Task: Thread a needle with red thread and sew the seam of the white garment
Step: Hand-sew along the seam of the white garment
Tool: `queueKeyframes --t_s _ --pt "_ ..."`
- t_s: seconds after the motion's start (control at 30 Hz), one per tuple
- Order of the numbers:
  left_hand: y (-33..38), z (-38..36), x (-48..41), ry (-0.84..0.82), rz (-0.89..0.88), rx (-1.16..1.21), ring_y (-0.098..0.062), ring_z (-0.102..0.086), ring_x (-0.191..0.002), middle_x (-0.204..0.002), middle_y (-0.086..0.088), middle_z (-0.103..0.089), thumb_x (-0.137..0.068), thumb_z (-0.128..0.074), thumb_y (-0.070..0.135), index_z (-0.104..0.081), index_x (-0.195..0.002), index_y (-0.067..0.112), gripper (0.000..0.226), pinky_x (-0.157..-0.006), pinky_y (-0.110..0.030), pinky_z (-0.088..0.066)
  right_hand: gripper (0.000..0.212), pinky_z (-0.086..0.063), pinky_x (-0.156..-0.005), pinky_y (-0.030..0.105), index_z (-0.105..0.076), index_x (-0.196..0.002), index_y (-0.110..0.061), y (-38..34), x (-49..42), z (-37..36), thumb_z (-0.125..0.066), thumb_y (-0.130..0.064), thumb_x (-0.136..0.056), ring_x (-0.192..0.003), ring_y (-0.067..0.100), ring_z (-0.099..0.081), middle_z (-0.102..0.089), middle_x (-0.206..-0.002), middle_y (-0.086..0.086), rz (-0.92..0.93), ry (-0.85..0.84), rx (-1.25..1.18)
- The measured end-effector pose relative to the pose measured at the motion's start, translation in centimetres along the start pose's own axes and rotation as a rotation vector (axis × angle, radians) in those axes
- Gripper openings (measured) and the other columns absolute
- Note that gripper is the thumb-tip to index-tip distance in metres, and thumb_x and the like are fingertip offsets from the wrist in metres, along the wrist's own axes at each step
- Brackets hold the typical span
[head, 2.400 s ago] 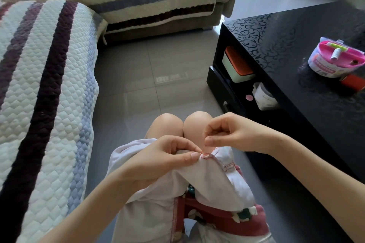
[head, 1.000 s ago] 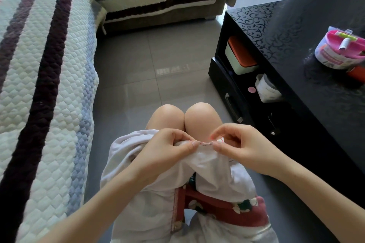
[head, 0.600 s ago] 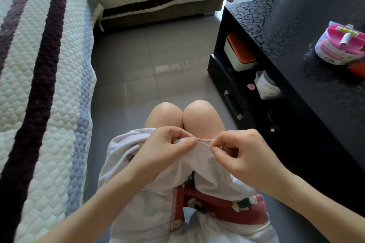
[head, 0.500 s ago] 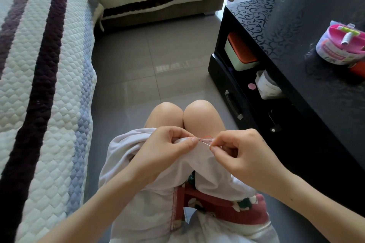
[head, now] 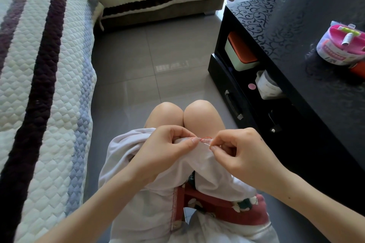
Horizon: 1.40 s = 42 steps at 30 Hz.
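The white garment (head: 150,203) lies bunched over my lap. My left hand (head: 166,150) grips a fold of it and holds the seam edge up between thumb and forefinger. Red stitches (head: 205,139) run along that edge between my two hands. My right hand (head: 243,154) pinches the thin needle (head: 206,143) at the seam, its tip pointing left toward my left thumb. A small loop of red thread (head: 207,136) stands just above the stitches.
A black table (head: 316,69) stands at my right, carrying a pink sewing kit (head: 343,45) with thread spools. Its open shelf holds a white box with an orange lid (head: 240,53). A striped quilted sofa cover (head: 39,85) fills the left; grey tiled floor lies ahead.
My right hand came down from above the seam to the garment's edge and now pinches the needle against the fabric. The left hand kept its hold on the fold.
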<state>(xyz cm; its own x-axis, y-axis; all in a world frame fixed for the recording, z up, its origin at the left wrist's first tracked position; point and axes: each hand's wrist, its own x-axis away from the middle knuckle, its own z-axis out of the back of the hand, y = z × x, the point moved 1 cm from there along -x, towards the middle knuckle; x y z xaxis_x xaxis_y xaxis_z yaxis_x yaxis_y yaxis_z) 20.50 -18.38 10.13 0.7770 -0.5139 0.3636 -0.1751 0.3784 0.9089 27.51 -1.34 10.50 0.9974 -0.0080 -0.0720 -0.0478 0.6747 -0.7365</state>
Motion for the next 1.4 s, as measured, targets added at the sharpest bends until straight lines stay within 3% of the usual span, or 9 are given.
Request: queueKeyframes --t_s 0.37,0.73,0.93,1.1,1.23,1.33,1.4 --pt "-0.01 0.11 0.02 -0.011 -0.003 0.013 0.001 -0.063 -0.076 -0.084 -0.002 -0.074 -0.089 -0.066 0.02 -0.074 -0.085 0.011 0.013 -0.068 -0.012 -0.048 0.016 -0.036 -0.047 0.021 -0.065 -0.064 -0.015 -0.29 -0.19 0.02 -0.057 -0.019 -0.077 -0.047 0.018 -0.048 -0.05 -0.046 0.0 0.005 0.01 -0.006" --pt "-0.01 0.02 -0.01 -0.017 -0.008 0.005 -0.002 -0.065 -0.08 -0.085 -0.003 -0.075 -0.089 -0.066 0.019 -0.074 -0.085 0.012 0.011 -0.073 -0.017 -0.05 0.018 -0.033 -0.047 0.018 -0.062 -0.061 -0.017 -0.4 -0.3 0.06 -0.058 -0.019 -0.078 -0.045 0.011 -0.044 -0.04 -0.043 -0.012 0.018 -0.009 0.017" --pt "0.41 -0.27 0.21 0.003 -0.081 -0.079 0.002 -0.064 -0.076 -0.081 0.001 -0.074 -0.088 -0.067 0.017 -0.074 -0.083 0.011 0.011 -0.069 -0.013 -0.049 0.017 -0.031 -0.048 0.014 -0.063 -0.062 -0.016 -0.54 -0.56 -0.37 -0.057 -0.02 -0.077 -0.046 0.005 -0.045 -0.036 -0.043 -0.018 0.024 -0.02 0.061" --pt "0.31 -0.19 0.25 -0.045 -0.066 -0.07 0.003 -0.064 -0.079 -0.082 0.004 -0.075 -0.089 -0.066 0.018 -0.075 -0.087 0.012 0.012 -0.071 -0.014 -0.049 0.015 -0.033 -0.049 0.012 -0.068 -0.069 -0.019 -0.31 -0.61 -0.42 -0.059 -0.02 -0.08 -0.05 0.002 -0.05 -0.043 -0.044 -0.021 0.005 -0.038 0.039" --pt "0.19 0.12 0.31 -0.053 -0.03 -0.088 0.005 -0.064 -0.076 -0.078 0.01 -0.074 -0.091 -0.064 0.02 -0.076 -0.085 0.015 0.014 -0.07 -0.012 -0.048 0.014 -0.041 -0.049 0.021 -0.072 -0.072 -0.018 0.29 -0.3 -0.21 -0.064 -0.013 -0.081 -0.051 0.011 -0.054 -0.057 -0.052 -0.008 -0.03 -0.027 -0.046" --pt "0.25 0.02 0.29 -0.043 -0.037 -0.098 0.006 -0.064 -0.075 -0.078 0.01 -0.074 -0.091 -0.064 0.02 -0.075 -0.085 0.015 0.014 -0.069 -0.011 -0.048 0.015 -0.036 -0.049 0.017 -0.072 -0.071 -0.014 0.33 -0.05 0.03 -0.067 -0.006 -0.083 -0.048 0.007 -0.048 -0.058 -0.052 0.001 -0.064 -0.044 -0.152" --pt "0.31 -0.11 0.27 -0.039 -0.044 -0.101 0.007 -0.063 -0.074 -0.075 0.011 -0.073 -0.091 -0.064 0.02 -0.075 -0.085 0.014 0.014 -0.068 -0.009 -0.047 0.015 -0.039 -0.049 0.022 -0.073 -0.072 -0.012 0.43 -0.01 0.19 -0.068 -0.005 -0.084 -0.048 0.008 -0.048 -0.061 -0.056 0.007 -0.1 -0.057 -0.237"
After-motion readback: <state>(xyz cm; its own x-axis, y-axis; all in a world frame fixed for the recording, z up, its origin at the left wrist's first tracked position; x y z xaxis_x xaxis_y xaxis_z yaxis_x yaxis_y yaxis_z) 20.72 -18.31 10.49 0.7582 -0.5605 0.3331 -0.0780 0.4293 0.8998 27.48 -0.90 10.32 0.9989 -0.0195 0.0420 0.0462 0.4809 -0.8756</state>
